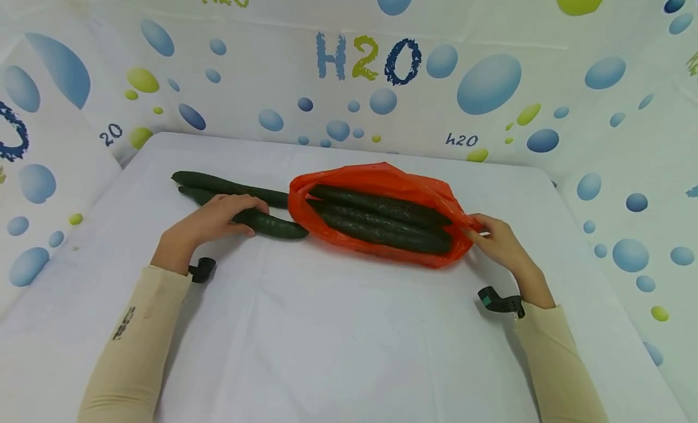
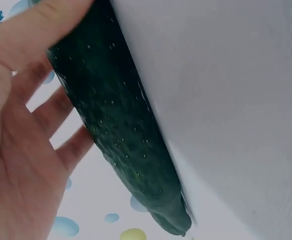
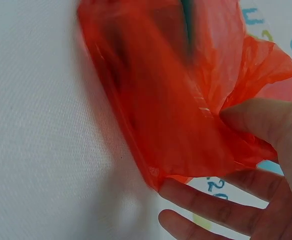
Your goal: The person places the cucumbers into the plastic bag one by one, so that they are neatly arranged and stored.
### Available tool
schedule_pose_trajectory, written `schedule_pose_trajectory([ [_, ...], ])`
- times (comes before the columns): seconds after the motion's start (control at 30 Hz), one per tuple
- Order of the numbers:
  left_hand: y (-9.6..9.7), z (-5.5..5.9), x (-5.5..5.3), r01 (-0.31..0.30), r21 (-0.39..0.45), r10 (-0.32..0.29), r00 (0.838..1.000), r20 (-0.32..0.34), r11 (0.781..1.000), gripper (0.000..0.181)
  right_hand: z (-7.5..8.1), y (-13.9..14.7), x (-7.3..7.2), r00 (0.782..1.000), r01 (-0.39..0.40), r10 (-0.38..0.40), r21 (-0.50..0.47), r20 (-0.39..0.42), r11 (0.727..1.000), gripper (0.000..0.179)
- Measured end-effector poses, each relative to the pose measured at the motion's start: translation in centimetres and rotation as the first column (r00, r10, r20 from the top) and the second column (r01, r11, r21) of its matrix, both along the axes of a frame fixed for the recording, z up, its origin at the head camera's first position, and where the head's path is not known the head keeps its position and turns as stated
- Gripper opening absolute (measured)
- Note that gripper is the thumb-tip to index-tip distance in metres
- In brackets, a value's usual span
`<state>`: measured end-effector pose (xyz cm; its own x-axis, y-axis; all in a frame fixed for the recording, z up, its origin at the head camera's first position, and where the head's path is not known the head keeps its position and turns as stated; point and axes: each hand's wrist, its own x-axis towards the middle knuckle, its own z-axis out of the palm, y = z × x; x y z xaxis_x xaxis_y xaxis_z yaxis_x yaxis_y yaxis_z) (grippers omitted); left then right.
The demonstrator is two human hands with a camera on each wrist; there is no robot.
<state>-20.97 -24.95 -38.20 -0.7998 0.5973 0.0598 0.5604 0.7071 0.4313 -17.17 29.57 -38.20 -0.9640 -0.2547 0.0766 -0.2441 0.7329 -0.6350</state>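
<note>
My left hand (image 1: 220, 219) grips a dark green cucumber (image 1: 275, 225) around its middle, thumb on the near side and fingers over the far side. The bumpy cucumber (image 2: 118, 115) fills much of the left wrist view. Just behind it on the table lies another cucumber (image 1: 229, 185), its right end meeting the bag's edge. A red plastic bag (image 1: 382, 171) lies with its opening upward, and two cucumbers (image 1: 382, 224) show inside. At the bag's right end, my right hand (image 1: 498, 241) pinches the thin plastic between thumb and fingers; the right wrist view shows the bunched plastic (image 3: 231, 145).
A white cloth (image 1: 338, 332) covers the table. Behind it hangs a curtain (image 1: 262, 65) printed with blue and green drops. A small black camera (image 1: 203, 269) sits at the left wrist, another camera (image 1: 498, 300) at the right.
</note>
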Motion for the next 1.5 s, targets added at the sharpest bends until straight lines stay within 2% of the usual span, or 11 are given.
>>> schedule_pose_trajectory([
  [0.23, 0.4, 0.1, 0.1, 0.058, 0.023, -0.058, 0.998, 0.004, 0.998, 0.045, 0.0, 0.0, 0.1, 1.0, -0.013, 0.012, -0.011, -0.007, 1.0, 0.032],
  [0.4, 0.9, 0.2, 0.3, 0.088, 0.03, -0.088, 0.996, -0.008, 0.996, 0.046, -0.3, 0.1, 0.0, 0.999, -0.014, 0.013, -0.024, -0.041, 1.0, 0.031],
  [0.63, 1.6, 0.3, 0.5, 0.112, 0.041, -0.112, 0.994, 0.005, 0.993, 0.046, -0.1, 0.0, -0.1, 1.0, -0.018, 0.018, -0.013, 0.004, 1.0, 0.032],
  [1.03, 3.6, 0.7, 1.3, 0.145, 0.04, -0.147, 0.987, 0.058, 0.989, 0.05, -0.3, 0.1, -0.1, 1.0, -0.01, 0.01, -0.013, 0.009, 1.0, 0.032],
  [1.2, 4.5, 0.9, 1.7, 0.17, 0.01, -0.17, 0.985, 0.036, 0.985, 0.051, -0.4, 0.1, -0.1, 1.0, -0.016, 0.016, -0.014, -0.005, 1.0, 0.031],
  [1.37, 5.6, 1.7, 2.6, 0.182, -0.022, -0.182, 0.983, 0.002, 0.983, 0.051, -0.4, 0.2, -0.1, 1.0, -0.018, 0.017, -0.012, -0.002, 1.0, 0.031],
  [1.5, 6.2, 2.4, 3.3, 0.205, -0.048, -0.208, 0.974, -0.087, 0.978, 0.054, -0.3, 0.1, -0.2, 1.0, -0.023, 0.023, -0.013, -0.009, 1.0, 0.03],
])
